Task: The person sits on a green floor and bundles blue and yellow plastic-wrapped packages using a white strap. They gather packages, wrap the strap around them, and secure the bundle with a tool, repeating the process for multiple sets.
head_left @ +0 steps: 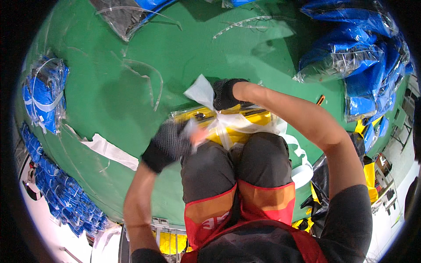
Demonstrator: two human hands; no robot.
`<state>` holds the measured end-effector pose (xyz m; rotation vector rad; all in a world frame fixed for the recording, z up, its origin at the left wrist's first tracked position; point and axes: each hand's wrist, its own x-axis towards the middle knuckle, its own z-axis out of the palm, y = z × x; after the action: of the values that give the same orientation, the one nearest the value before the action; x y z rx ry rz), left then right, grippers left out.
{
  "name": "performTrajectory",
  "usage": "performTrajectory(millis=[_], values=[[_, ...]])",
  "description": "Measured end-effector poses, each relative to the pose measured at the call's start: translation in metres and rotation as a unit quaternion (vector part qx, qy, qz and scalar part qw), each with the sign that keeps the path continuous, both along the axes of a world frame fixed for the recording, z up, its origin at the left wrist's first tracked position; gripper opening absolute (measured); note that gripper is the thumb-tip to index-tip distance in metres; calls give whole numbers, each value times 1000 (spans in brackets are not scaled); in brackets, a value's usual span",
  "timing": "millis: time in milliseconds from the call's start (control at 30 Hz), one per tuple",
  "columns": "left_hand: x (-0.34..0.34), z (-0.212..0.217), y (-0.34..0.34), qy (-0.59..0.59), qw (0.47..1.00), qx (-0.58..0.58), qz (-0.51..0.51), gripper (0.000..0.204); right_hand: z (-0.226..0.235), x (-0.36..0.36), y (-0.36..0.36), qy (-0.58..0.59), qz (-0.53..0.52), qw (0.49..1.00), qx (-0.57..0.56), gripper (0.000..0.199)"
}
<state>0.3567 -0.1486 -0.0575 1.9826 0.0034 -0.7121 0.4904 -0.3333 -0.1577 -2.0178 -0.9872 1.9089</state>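
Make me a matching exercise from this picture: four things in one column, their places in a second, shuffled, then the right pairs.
Things:
1. right hand
2. left hand
3. white strip
4. heap of blue packages

Places:
A. flat on the green table, left of the knees
B. top right of the table
C. on the white strap above the yellow bundle
D. by the left knee, blurred

Pairs: 1-C, 2-D, 3-A, 4-B
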Motion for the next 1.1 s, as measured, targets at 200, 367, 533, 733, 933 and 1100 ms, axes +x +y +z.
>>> performTrajectory(millis=[200, 367, 533, 733, 933, 1100], values=[[-89, 162, 5, 154, 917, -231, -286, 32, 23, -10, -18, -16, -271, 959, 76, 17], [-153, 174, 11, 442, 882, -147, 69, 37, 71, -70, -26, -165, -445, 839, 266, 19], [-273, 154, 35, 290, 903, 291, 125, 31, 190, -153, -60, -174, -362, 891, 214, 12], [-332, 129, 21, 253, 896, 364, -21, 28, 191, -115, -54, -235, -175, 942, 161, 23], [-284, 127, -13, 8, 941, 189, 281, 37, 177, -103, -19, -166, -51, 916, 361, 32], [-226, 81, -61, -15, 882, -26, 470, 20, 125, -150, 98, -16, 151, 968, 200, 46]])
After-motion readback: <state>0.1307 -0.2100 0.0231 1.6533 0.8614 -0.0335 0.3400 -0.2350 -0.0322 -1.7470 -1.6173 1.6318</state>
